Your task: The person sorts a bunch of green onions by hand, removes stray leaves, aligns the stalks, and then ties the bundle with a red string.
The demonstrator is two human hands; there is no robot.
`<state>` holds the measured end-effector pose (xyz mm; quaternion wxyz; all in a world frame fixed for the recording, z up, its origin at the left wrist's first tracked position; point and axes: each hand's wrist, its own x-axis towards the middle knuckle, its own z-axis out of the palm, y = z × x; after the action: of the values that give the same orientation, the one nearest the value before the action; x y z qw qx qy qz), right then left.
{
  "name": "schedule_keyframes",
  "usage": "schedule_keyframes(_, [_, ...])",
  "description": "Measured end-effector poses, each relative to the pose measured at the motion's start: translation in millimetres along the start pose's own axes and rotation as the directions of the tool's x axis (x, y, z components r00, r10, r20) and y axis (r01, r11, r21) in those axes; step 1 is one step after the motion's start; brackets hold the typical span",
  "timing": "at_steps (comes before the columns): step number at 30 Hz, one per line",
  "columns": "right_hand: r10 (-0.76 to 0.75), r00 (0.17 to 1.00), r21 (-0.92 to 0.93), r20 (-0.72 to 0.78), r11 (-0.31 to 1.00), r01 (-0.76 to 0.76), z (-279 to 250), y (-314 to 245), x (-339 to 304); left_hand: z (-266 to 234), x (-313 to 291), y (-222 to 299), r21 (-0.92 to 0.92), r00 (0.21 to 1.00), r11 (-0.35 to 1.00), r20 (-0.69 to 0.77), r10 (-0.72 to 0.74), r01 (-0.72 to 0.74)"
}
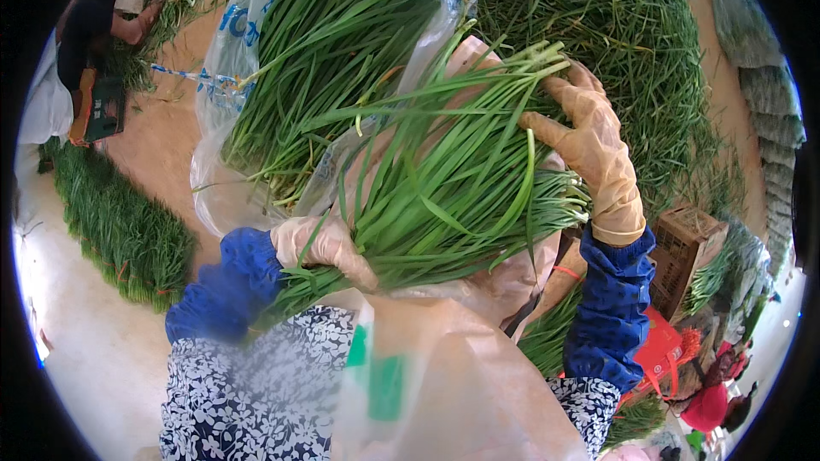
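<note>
A loose bunch of garlic chives (453, 196) lies across my lap, on pale plastic. My left hand (326, 248), in a thin translucent glove, is closed round the leafy end at the lower left. On the right, my gloved right hand (594, 141) curves beside the pale stem ends, its thumb apart from the fingers. Its fingertips are close to the upper stems; whether they press on them is hard to tell. More white stem ends stick out just below that palm. Blue sleeve covers wrap both my forearms.
Ahead stands a clear plastic bag (215, 154) full of chives. A big heap of loose greens (615, 51) spreads at the far right. Tied bundles (128, 230) line the left floor, near a seated person (77, 51). Right of me are a cardboard box (683, 252) and a red bag (658, 346).
</note>
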<state>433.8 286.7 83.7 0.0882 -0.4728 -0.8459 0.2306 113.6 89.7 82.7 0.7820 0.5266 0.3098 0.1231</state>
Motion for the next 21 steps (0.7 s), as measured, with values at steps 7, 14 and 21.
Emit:
schedule_keyframes(7, [0.133,0.975,0.654,0.178,0.725,-0.218,7.8,19.7,-6.8,-2.6,-9.4,4.8,0.149,0.992,0.981,0.009,-0.124,0.121])
schedule_keyframes(14, [0.069,0.996,0.943,0.052,0.325,-0.071,22.7,23.1,-24.6,-7.4,10.2,2.0,0.397,0.968,0.913,0.252,-0.007,-0.097])
schedule_keyframes(21, [0.121,0.990,0.852,0.077,0.507,-0.128,20.7,53.0,-61.8,22.6,28.0,17.8,-0.348,0.899,0.842,0.010,-0.437,0.413])
